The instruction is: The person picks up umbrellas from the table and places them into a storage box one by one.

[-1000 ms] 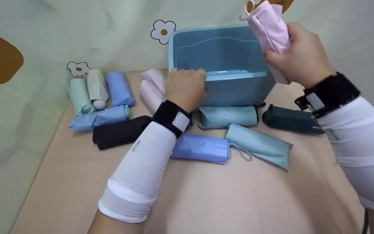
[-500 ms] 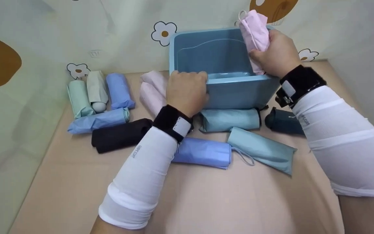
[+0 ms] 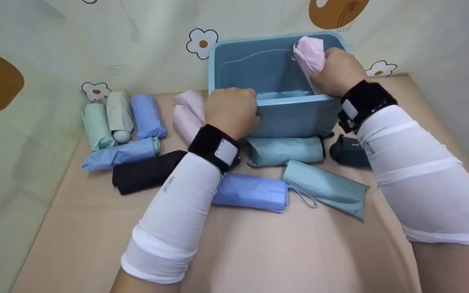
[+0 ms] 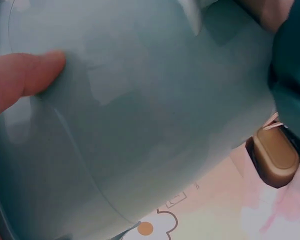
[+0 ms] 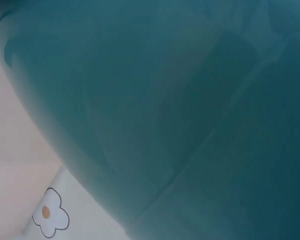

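A blue plastic bin (image 3: 295,118) stands at the back of the table. My left hand (image 3: 232,112) grips the left part of its front rim, fingers curled over; in the left wrist view the thumb (image 4: 37,72) lies against the bin wall (image 4: 140,110). At the bin's right side, my right hand (image 3: 338,73) holds a pink folded umbrella (image 3: 310,53) by its middle. The umbrella leans inside the bin, top end just below the back rim, its lower end hidden by the front wall. Mostly the bin's wall (image 5: 140,100) fills the right wrist view.
In front of the bin lie folded umbrellas: teal (image 3: 285,150), light teal (image 3: 326,187), blue (image 3: 253,193), black (image 3: 149,173) and dark green (image 3: 352,152). Pale pink umbrellas (image 3: 187,116) are beside my left hand. Green (image 3: 98,126), beige (image 3: 119,112) and blue (image 3: 148,116) ones lie at left.
My right hand has moved left and brought the pink umbrella down from above the bin's right side to inside it. My left hand keeps its grip on the rim.
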